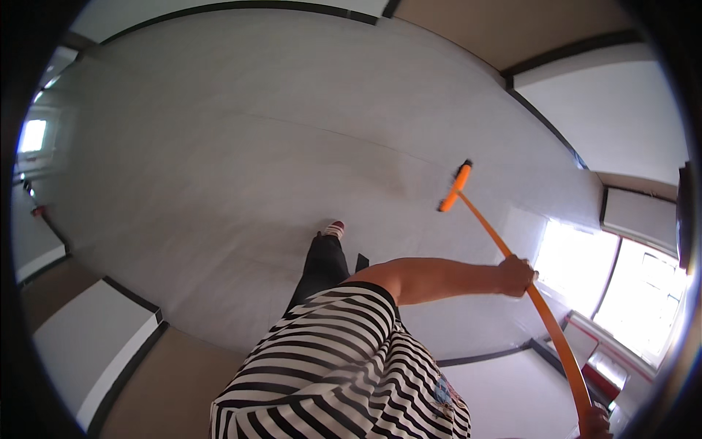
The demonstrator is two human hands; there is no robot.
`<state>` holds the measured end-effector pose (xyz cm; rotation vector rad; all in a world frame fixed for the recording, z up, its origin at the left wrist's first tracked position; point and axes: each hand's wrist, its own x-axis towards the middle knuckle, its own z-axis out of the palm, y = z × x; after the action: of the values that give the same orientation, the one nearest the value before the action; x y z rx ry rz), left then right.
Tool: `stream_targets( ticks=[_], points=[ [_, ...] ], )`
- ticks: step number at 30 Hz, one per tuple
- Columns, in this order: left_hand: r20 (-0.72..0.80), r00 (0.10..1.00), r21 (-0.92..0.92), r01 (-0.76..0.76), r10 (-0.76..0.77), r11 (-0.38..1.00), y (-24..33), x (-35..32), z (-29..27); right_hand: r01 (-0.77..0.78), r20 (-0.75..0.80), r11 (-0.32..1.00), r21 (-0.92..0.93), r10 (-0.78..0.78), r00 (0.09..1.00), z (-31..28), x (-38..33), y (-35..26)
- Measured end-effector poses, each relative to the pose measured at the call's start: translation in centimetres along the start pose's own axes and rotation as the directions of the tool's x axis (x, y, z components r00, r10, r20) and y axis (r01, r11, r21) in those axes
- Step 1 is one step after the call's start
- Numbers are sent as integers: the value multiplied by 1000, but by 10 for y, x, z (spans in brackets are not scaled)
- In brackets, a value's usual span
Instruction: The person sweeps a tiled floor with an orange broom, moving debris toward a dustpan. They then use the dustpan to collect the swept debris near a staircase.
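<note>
A long orange-handled broom (560, 338) slants across the right side of the head view. Its narrow orange head (455, 187), edged with dark bristles, rests on or just above the grey floor; I cannot tell which. My left arm reaches across to the right, and my left hand (518, 276) is wrapped round the handle's middle. At the lower right edge, my right hand (596, 422) grips the handle near its upper end, partly cut off by the picture's rim.
Grey floor (219, 161) with a thin crack stretches ahead. White platforms (599, 102) with dark edges stand along the sides, one at the lower left (99, 344). Bright window panes (578, 252) are at the right. My foot (334, 230) is forward on the floor.
</note>
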<state>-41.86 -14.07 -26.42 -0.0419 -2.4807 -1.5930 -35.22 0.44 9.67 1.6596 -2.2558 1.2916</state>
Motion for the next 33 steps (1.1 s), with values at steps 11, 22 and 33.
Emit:
stream_targets(
  ticks=[11,22,33],
  points=[
    [-420,586,201,805,-693,558,-164,-328,-149,-709,646,412,572,307,699,245,-44,178],
    [-720,371,306,928,-586,211,-324,-392,-189,-788,748,335,516,272,606,427,-20,192],
    [29,986,-112,166,-164,980,-108,157,-33,-373,-8,920,-124,375,927,50,94,222]
  ],
)
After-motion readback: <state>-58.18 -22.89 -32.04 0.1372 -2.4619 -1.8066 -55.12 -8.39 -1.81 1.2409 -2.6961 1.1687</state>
